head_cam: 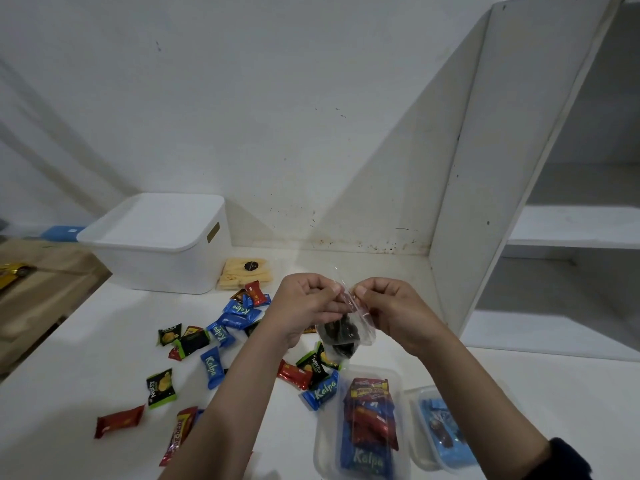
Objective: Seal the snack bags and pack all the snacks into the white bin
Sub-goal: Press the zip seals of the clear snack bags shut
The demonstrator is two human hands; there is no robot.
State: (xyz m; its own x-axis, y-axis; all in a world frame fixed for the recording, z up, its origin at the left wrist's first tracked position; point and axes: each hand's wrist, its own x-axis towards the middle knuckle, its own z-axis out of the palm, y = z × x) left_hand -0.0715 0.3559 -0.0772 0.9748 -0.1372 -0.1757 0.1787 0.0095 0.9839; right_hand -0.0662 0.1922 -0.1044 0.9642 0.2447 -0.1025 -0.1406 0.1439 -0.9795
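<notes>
I hold a small clear snack bag (348,332) with dark snacks inside, lifted above the white table. My left hand (304,304) and my right hand (388,306) both pinch its top edge, fingers curled, close together. The white bin (156,261) stands at the back left with its lid on. Several loose wrapped snacks in blue, red, and black and green (213,367) lie scattered on the table in front of it. A clear bag of yellow wafers (244,273) lies beside the bin. Two other clear bags, one with mixed snacks (367,424) and one with blue packets (443,431), lie near my right forearm.
A white shelf unit (519,168) rises on the right. A wooden surface (38,292) with a yellow toy car (14,271) sits at the far left, and a blue object (62,233) lies behind the bin. The white wall is close behind.
</notes>
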